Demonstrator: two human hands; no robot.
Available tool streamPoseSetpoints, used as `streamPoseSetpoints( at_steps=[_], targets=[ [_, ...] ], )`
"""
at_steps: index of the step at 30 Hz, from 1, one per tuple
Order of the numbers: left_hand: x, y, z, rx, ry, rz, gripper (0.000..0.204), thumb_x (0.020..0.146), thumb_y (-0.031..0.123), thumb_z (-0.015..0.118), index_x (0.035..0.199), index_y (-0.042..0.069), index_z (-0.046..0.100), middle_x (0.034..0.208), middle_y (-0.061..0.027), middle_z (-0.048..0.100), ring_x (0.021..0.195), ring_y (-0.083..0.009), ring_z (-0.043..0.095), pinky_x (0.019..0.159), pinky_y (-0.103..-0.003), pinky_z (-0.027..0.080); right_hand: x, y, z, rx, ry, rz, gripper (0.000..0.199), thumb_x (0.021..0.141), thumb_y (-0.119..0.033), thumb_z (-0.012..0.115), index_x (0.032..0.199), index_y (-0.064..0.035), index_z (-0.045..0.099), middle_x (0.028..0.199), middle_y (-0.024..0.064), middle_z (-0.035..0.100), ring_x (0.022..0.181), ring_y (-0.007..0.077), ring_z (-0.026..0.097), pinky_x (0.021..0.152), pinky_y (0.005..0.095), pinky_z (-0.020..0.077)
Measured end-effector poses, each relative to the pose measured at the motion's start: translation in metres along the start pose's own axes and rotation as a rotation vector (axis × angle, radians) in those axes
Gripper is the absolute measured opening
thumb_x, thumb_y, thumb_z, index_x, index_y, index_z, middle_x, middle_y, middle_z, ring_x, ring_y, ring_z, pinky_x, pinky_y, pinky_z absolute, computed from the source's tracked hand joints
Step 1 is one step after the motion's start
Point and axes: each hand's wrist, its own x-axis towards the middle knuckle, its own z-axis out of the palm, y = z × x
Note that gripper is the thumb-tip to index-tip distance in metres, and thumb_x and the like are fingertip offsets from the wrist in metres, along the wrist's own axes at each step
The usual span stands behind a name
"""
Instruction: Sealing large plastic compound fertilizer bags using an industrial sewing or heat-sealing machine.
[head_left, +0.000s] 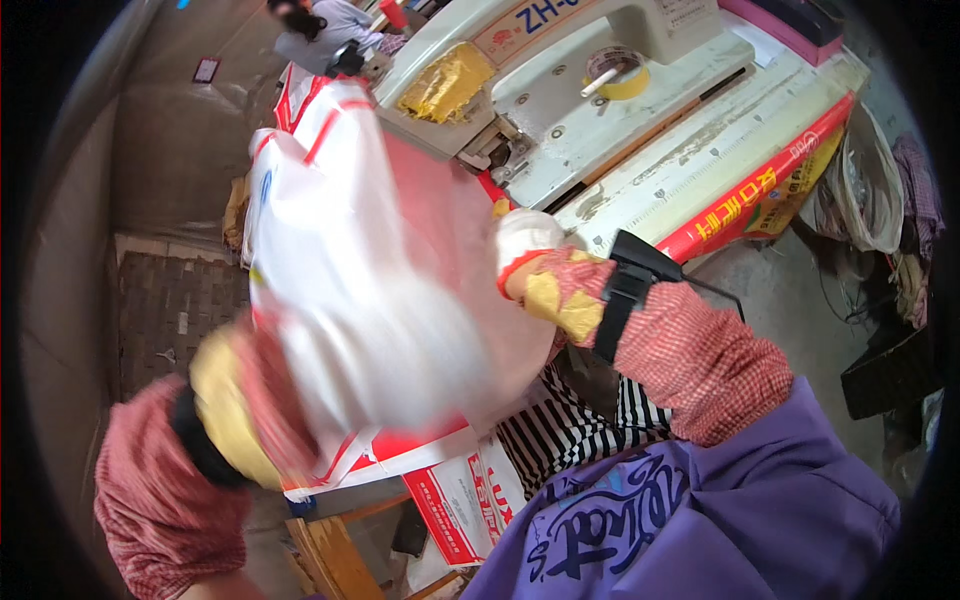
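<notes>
A large white sack with red print (335, 190) spreads out in front of me, its far end beside the head of an industrial sewing machine (540, 90). My right hand (528, 238), in a white glove with an orange cuff, is closed at the sack's right edge, just below the needle area; its fingers are partly hidden. Yellow tape patches cover that wrist. My left hand (385, 350) is a white blur over the near part of the sack. Motion smears its fingers, so its grip does not show.
A yellow tape roll (627, 75) with a white stick rests on the machine bed. A red and yellow printed sheet (740, 205) covers the table's front edge. Below are a wooden stool (335, 555) and a red-white printed sack (465, 500). Another person (325, 30) works beyond.
</notes>
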Motion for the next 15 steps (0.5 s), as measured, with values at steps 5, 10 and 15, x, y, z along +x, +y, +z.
streamPoseSetpoints(
  at_steps=[5, 10, 15],
  targets=[
    [0.035, 0.040, 0.018, -0.337, 0.196, 0.217, 0.012, 0.058, 0.013, 0.059, 0.069, 0.008, 0.062, 0.062, -0.0072, 0.059, 0.057, -0.0211, 0.060, 0.050, -0.033, 0.048, 0.037, -0.033, -0.020, -0.766, 0.041, -0.016, 0.025, 0.078, -0.023, 0.053, 0.092, -0.0029, 0.060, 0.073, 0.0181, 0.063, 0.067, 0.0343, 0.062, 0.057, 0.0430, 0.0491],
    [0.067, -0.013, 0.083, -0.262, 0.316, -0.110, 0.008, 0.063, 0.017, 0.060, 0.062, 0.010, 0.062, 0.062, -0.0095, 0.060, 0.058, -0.0278, 0.060, 0.053, -0.037, 0.048, 0.055, -0.064, -0.042, -0.599, -0.209, 0.011, 0.036, 0.077, -0.027, 0.055, 0.102, -0.0020, 0.055, 0.083, 0.0213, 0.063, 0.079, 0.0375, 0.061, 0.065, 0.0441, 0.0493],
    [0.099, -0.101, 0.165, -0.375, 0.513, -0.363, 0.009, 0.067, 0.013, 0.057, 0.067, 0.005, 0.062, 0.064, -0.0170, 0.059, 0.063, -0.0332, 0.059, 0.056, -0.040, 0.047, 0.033, -0.100, -0.050, 0.429, -0.132, 0.647, 0.045, 0.082, -0.010, 0.046, 0.127, -0.0056, 0.044, 0.084, 0.0115, 0.062, 0.061, 0.0166, 0.060, 0.056, 0.0289, 0.0495]
  ],
)
